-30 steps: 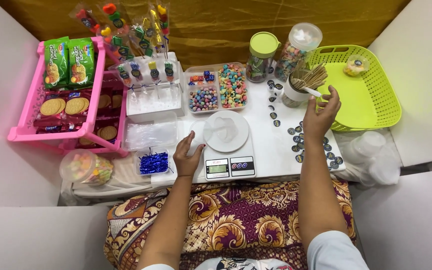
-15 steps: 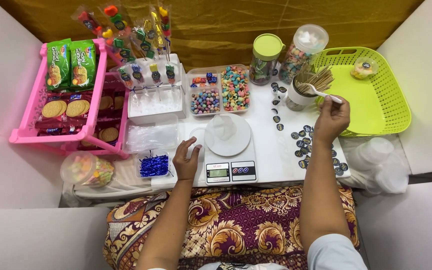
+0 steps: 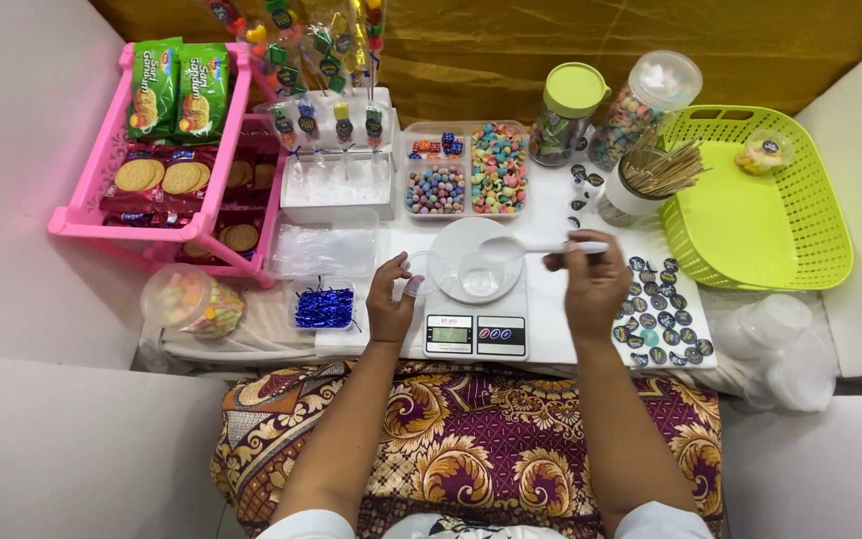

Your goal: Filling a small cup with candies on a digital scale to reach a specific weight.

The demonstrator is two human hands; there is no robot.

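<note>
a white surface [image 3: 551, 329] is seen from above, set in a corner of white walls with a mustard-yellow cloth hung behind it; a patterned purple and gold fabric covers the lap below. on the surface are found a scale [image 3: 477, 334], a pink rack [image 3: 82, 215] of biscuit packs, a divided tray of coloured candy [image 3: 466, 170], two jars, a cup of wooden sticks [image 3: 650, 180], a green basket [image 3: 760, 200] and rows of dark round stickers [image 3: 662, 309]. the hanging sweets at the top are cut off by the frame, the scale's display is too small to read, and the clear cups [image 3: 780, 334] at the right edge are hard to make out against the white. a white spoon [image 3: 541, 249] is held over the scale's round plate [image 3: 476, 258], its long axis lying nearly level left to right, bowl pointing left, handle right. it is pinched at the handle end by the fingers of the right hand [image 3: 593, 284]. a small clear cup [image 3: 421, 271] just beside the plate is gripped by the curled fingers of the left hand [image 3: 391, 299].
</note>
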